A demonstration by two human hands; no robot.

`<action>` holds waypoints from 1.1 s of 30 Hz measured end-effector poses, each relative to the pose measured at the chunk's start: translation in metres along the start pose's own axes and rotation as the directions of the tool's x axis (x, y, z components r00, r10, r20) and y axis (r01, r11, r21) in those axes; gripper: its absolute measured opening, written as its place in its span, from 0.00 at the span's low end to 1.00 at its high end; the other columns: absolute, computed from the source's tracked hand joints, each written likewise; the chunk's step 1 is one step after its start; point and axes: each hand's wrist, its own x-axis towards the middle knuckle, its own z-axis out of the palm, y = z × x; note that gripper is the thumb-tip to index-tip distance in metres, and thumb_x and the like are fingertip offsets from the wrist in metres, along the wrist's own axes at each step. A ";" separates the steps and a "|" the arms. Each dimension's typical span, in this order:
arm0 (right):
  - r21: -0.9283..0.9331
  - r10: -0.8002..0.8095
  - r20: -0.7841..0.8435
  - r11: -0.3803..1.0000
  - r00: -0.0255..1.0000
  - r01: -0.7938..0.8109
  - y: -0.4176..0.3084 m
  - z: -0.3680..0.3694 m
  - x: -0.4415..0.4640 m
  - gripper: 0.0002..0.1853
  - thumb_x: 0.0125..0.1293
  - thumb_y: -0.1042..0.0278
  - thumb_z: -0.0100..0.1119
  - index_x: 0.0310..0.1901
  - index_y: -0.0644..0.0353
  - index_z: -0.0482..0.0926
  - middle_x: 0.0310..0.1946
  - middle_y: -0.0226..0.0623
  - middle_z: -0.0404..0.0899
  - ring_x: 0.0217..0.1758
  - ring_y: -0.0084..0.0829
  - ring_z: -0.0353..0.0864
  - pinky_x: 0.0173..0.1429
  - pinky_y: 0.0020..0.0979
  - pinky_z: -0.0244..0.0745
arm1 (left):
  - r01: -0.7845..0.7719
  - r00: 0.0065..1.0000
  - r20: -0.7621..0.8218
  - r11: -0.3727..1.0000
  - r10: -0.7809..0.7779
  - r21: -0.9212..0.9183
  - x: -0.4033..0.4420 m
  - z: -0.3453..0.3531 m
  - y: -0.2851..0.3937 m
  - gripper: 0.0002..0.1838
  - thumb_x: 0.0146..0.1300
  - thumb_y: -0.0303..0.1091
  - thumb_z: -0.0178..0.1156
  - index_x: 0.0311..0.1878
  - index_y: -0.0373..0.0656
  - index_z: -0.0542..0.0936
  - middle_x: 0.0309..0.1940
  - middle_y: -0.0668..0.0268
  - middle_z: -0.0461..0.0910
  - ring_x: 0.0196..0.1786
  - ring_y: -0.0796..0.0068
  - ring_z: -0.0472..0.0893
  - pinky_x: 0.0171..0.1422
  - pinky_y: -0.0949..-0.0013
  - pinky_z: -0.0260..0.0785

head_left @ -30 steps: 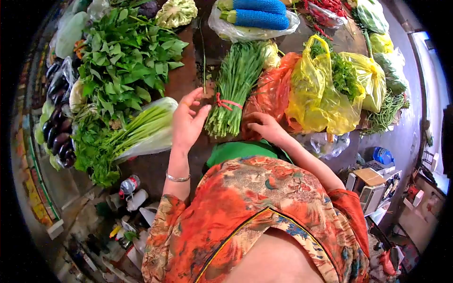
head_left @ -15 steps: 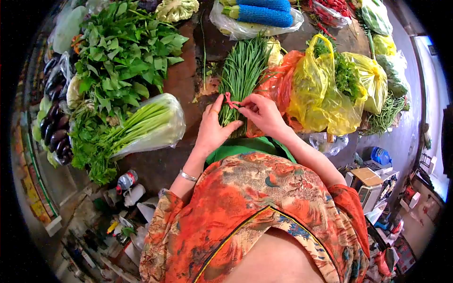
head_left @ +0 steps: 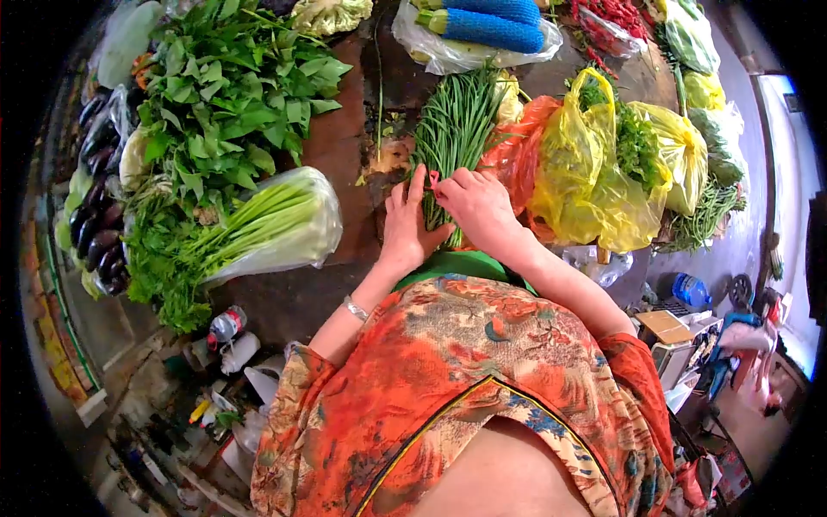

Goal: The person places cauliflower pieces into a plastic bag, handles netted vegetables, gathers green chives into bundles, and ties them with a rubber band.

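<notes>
A bunch of long thin green chives (head_left: 454, 121) lies on the table in front of me, its lower end toward my body. A pinkish-red tie (head_left: 433, 179) goes around it. My left hand (head_left: 410, 226) holds the bunch from its left side, thumb across the lower stalks and fingertips beside the tie. Over the right side of the bunch, my right hand (head_left: 482, 209) has its fingers curled closed at the tie. The rest of the tie is hidden under those fingers.
Leafy greens (head_left: 241, 95), bagged celery (head_left: 276, 215) and eggplants (head_left: 99, 224) lie to the left. Yellow bags (head_left: 573, 172) and a red bag (head_left: 521, 146) sit close on the right. Blue-netted gourds (head_left: 491, 33) lie behind. A vehicle (head_left: 745, 345) stands at far right.
My right hand has turned over and moved left across the bunch, fingers now closed at the tie. The view has shifted slightly. A vehicle has come into sight at far right.
</notes>
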 end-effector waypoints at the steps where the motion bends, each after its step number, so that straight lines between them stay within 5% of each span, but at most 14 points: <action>1: -0.004 0.000 0.000 1.000 1.000 0.000 0.000 -0.003 0.001 0.15 0.56 0.65 0.68 0.44 0.56 0.79 0.33 0.34 0.75 0.38 0.39 0.79 0.44 0.37 0.72 | -0.003 1.000 -0.001 1.000 0.003 -0.003 0.001 0.000 0.001 0.61 0.46 0.38 0.77 0.80 0.51 0.47 0.65 0.47 0.62 0.63 0.42 0.66 0.67 0.48 0.65; 3: -0.117 -0.040 0.159 0.991 0.986 0.059 -0.002 -0.012 0.005 0.19 0.51 0.64 0.70 0.44 0.60 0.79 0.33 0.35 0.76 0.39 0.36 0.80 0.42 0.36 0.73 | 0.043 0.999 0.015 0.998 -0.043 0.035 0.003 -0.001 0.004 0.61 0.46 0.37 0.77 0.80 0.52 0.48 0.63 0.48 0.62 0.63 0.42 0.66 0.66 0.48 0.66; 10: -0.275 -0.131 0.173 0.945 0.976 0.175 -0.008 -0.019 0.019 0.20 0.42 0.67 0.71 0.39 0.64 0.81 0.30 0.36 0.79 0.37 0.34 0.82 0.35 0.35 0.74 | -0.009 1.000 -0.016 0.997 0.011 0.072 0.002 0.004 0.002 0.60 0.45 0.38 0.77 0.79 0.53 0.50 0.63 0.51 0.63 0.64 0.42 0.66 0.65 0.47 0.68; 13: -0.127 -0.226 0.179 0.960 0.958 0.250 -0.005 -0.029 0.023 0.12 0.47 0.71 0.65 0.35 0.64 0.80 0.28 0.39 0.79 0.31 0.37 0.84 0.27 0.35 0.75 | -0.001 0.999 0.033 0.996 -0.002 0.091 0.005 0.003 -0.001 0.61 0.45 0.38 0.78 0.79 0.55 0.50 0.63 0.51 0.63 0.64 0.42 0.67 0.65 0.46 0.67; 16: -0.015 -0.117 0.222 0.992 0.968 0.123 -0.003 -0.019 0.015 0.10 0.49 0.68 0.64 0.31 0.64 0.79 0.26 0.44 0.80 0.31 0.41 0.84 0.30 0.39 0.78 | -0.019 0.999 0.033 0.994 0.016 0.107 0.003 0.005 0.000 0.61 0.45 0.38 0.78 0.80 0.54 0.49 0.67 0.48 0.61 0.67 0.40 0.65 0.67 0.45 0.66; 18: 0.180 0.046 0.447 0.974 0.893 -0.140 -0.009 -0.029 0.016 0.08 0.54 0.66 0.62 0.31 0.61 0.80 0.20 0.45 0.78 0.31 0.41 0.85 0.33 0.39 0.78 | 0.054 0.995 0.074 0.990 -0.064 0.133 0.005 0.001 0.003 0.59 0.46 0.39 0.76 0.79 0.52 0.50 0.67 0.46 0.62 0.67 0.39 0.65 0.68 0.45 0.65; 20: 0.523 -0.004 0.585 0.767 0.811 -0.373 -0.003 -0.034 0.010 0.07 0.59 0.65 0.59 0.32 0.59 0.79 0.20 0.37 0.77 0.25 0.33 0.81 0.30 0.32 0.73 | 0.066 0.996 0.056 0.986 -0.075 0.150 0.007 0.004 0.002 0.57 0.48 0.41 0.75 0.79 0.50 0.50 0.67 0.45 0.62 0.66 0.40 0.66 0.68 0.45 0.65; 21: 0.516 0.006 0.582 0.770 0.813 -0.375 0.000 -0.041 0.007 0.07 0.59 0.65 0.59 0.32 0.59 0.79 0.20 0.37 0.77 0.25 0.33 0.81 0.30 0.32 0.73 | 0.054 0.996 0.058 0.988 -0.063 0.146 0.006 0.002 0.003 0.57 0.48 0.41 0.75 0.79 0.50 0.50 0.67 0.45 0.62 0.66 0.40 0.66 0.68 0.45 0.65; 23: 0.785 -0.139 0.619 0.109 0.773 -0.609 0.009 -0.059 0.000 0.07 0.62 0.66 0.54 0.33 0.60 0.77 0.22 0.28 0.75 0.22 0.22 0.72 0.28 0.24 0.66 | 0.058 0.997 0.048 0.993 -0.063 0.105 0.007 -0.001 0.010 0.56 0.49 0.42 0.73 0.79 0.47 0.52 0.66 0.45 0.63 0.66 0.40 0.66 0.68 0.45 0.65; 24: 0.786 -0.119 0.618 0.112 0.777 -0.608 0.014 -0.063 -0.003 0.07 0.62 0.66 0.54 0.33 0.60 0.77 0.22 0.28 0.75 0.22 0.22 0.72 0.28 0.24 0.66 | 0.054 0.998 0.031 0.993 -0.058 0.107 0.006 0.000 0.014 0.55 0.49 0.42 0.72 0.79 0.46 0.53 0.65 0.46 0.64 0.66 0.40 0.66 0.68 0.46 0.65; 28: 0.812 0.057 0.478 -0.409 0.876 -0.416 0.045 -0.046 -0.017 0.06 0.68 0.71 0.51 0.36 0.61 0.77 0.26 0.28 0.76 0.28 0.19 0.72 0.33 0.21 0.68 | -0.045 0.998 0.038 0.996 0.043 0.072 0.003 -0.003 0.012 0.55 0.49 0.40 0.73 0.78 0.48 0.54 0.64 0.47 0.64 0.66 0.42 0.65 0.71 0.48 0.61; 30: 0.850 0.440 0.498 -0.416 0.748 -0.321 0.049 -0.029 -0.019 0.09 0.73 0.65 0.52 0.41 0.60 0.79 0.32 0.30 0.79 0.34 0.20 0.76 0.38 0.22 0.72 | 0.038 0.999 0.024 0.997 -0.039 0.072 0.005 0.000 0.013 0.55 0.48 0.37 0.74 0.78 0.48 0.54 0.64 0.47 0.64 0.66 0.43 0.65 0.72 0.48 0.60; 31: 0.902 0.488 0.394 -0.040 0.779 -0.431 0.054 -0.025 -0.022 0.13 0.76 0.59 0.52 0.50 0.60 0.80 0.38 0.28 0.81 0.40 0.18 0.78 0.43 0.22 0.73 | 0.026 1.000 0.013 0.999 -0.027 0.048 0.005 -0.001 0.014 0.55 0.47 0.35 0.75 0.78 0.48 0.54 0.64 0.48 0.65 0.66 0.44 0.65 0.73 0.49 0.59; 33: 0.851 0.425 0.286 0.298 0.859 -0.432 0.057 0.000 -0.030 0.14 0.72 0.62 0.58 0.53 0.60 0.81 0.41 0.32 0.83 0.43 0.23 0.80 0.46 0.27 0.75 | 0.019 0.999 0.029 0.999 -0.020 0.032 0.005 0.001 0.014 0.55 0.47 0.35 0.75 0.78 0.48 0.54 0.64 0.48 0.65 0.67 0.44 0.65 0.72 0.49 0.59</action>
